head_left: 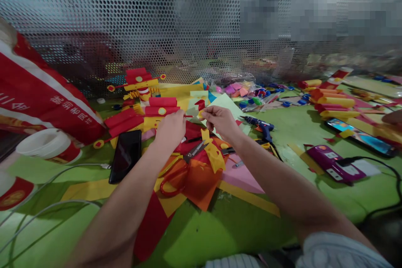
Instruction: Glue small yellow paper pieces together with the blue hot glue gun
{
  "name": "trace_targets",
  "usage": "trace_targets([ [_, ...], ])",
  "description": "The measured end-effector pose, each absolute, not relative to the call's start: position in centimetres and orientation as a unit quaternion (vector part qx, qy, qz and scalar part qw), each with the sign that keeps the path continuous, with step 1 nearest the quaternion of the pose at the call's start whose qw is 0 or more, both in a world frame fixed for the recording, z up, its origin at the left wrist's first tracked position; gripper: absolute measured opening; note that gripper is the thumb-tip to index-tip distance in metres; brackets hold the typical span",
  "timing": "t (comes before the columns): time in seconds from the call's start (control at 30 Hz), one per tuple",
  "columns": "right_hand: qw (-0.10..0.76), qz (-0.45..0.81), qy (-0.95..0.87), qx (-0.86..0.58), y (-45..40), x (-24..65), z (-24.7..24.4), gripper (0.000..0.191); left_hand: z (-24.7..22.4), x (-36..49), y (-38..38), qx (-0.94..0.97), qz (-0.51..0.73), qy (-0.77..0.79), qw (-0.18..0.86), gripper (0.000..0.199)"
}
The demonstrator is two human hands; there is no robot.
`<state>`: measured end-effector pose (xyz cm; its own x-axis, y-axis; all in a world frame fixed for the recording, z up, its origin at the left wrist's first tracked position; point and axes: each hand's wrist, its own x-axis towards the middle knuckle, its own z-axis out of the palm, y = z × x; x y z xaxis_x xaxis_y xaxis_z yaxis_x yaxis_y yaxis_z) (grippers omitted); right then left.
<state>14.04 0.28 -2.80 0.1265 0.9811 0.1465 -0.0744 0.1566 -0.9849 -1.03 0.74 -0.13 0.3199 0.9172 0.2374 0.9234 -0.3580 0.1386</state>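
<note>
My left hand (172,127) is closed at the right side of a red and yellow paper craft (161,111) made of rolled paper. A narrow red paper strip (188,116) sticks out from its fingertips. Across a small gap, my right hand (221,121) pinches a small yellow paper disc (200,114), with a red paper piece (200,104) just above it. Below the hands lie red-handled scissors (176,182), a cut yellow paper piece (215,155) and orange paper (201,184). A similar finished-looking paper craft (138,77) stands behind on the left.
A black phone (125,155) and a paper cup (50,144) are at left, near a large red bag (47,88). A blue glue gun (260,125) lies right of my right hand. A purple power strip (334,163) and another phone (361,136) are farther right. Perforated metal (188,21) borders the table's back.
</note>
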Motion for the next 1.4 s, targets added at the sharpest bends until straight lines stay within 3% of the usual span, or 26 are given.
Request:
trace_targets([
  [0.27,0.555,0.433,-0.516,-0.489,0.3,13.2,-3.1,0.038,-0.1,-1.0,0.7,-0.818,-0.14,-0.558,0.01,0.029],
  [0.67,0.527,0.363,-0.57,-0.516,1.0,12.5,-3.4,0.017,-0.2,-1.1,0.7,-0.818,-0.145,-0.557,0.006,0.029],
  [1.4,0.545,0.344,-0.574,-0.505,1.5,12.1,-3.7,0.016,-0.3,-1.2,0.8,-0.82,-0.145,-0.553,0.015,0.028],
])
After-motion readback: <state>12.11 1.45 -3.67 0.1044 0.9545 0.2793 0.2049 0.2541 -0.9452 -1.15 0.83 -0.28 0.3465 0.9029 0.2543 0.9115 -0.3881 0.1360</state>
